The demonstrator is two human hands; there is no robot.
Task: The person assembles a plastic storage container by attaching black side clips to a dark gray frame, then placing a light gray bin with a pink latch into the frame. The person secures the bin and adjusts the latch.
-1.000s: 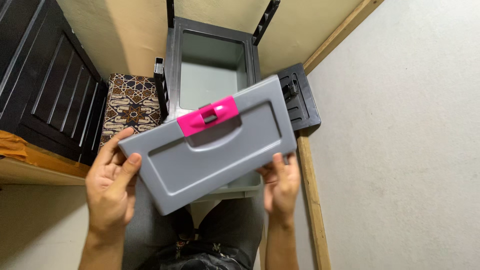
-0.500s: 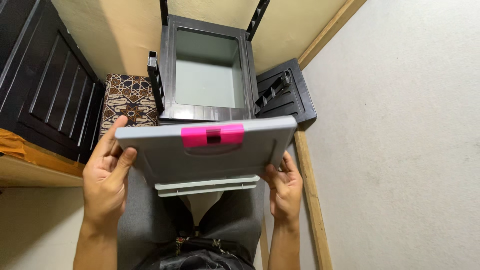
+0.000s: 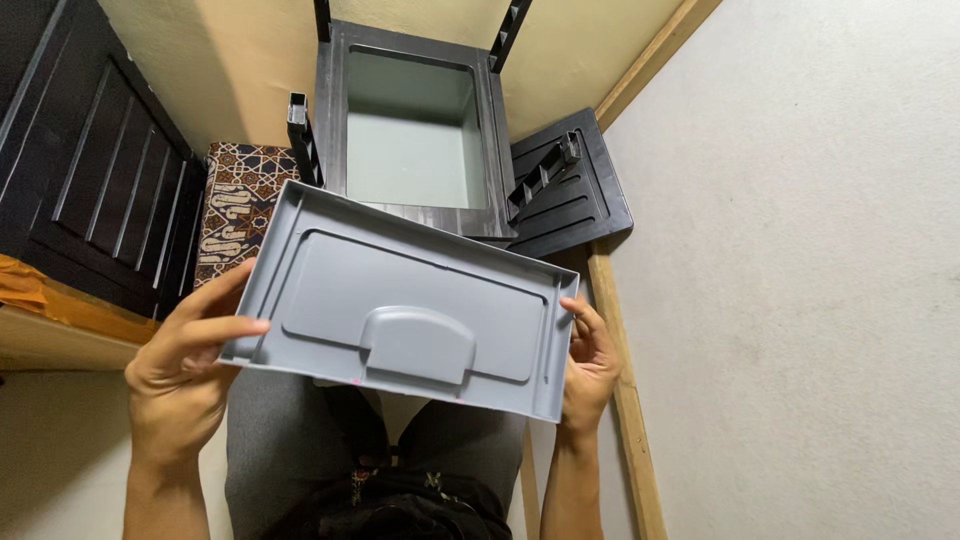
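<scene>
Holding: I grip the grey drawer front (image 3: 400, 315) by its short ends, my left hand (image 3: 185, 365) clamped on one, my right hand (image 3: 590, 360) on the other.
Changed: a second ago its pink latch faced me; now I have flipped it and see the ribbed back.
Place: it hangs over my lap, just before the dark frame (image 3: 412, 130) with its open pale drawer.
Meaning: I judge the back is up for checking or fitting.

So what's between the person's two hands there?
In the head view, the grey plastic panel spans the gap: the left hand grips its left edge, the right hand its right edge, inner side facing up.
</scene>
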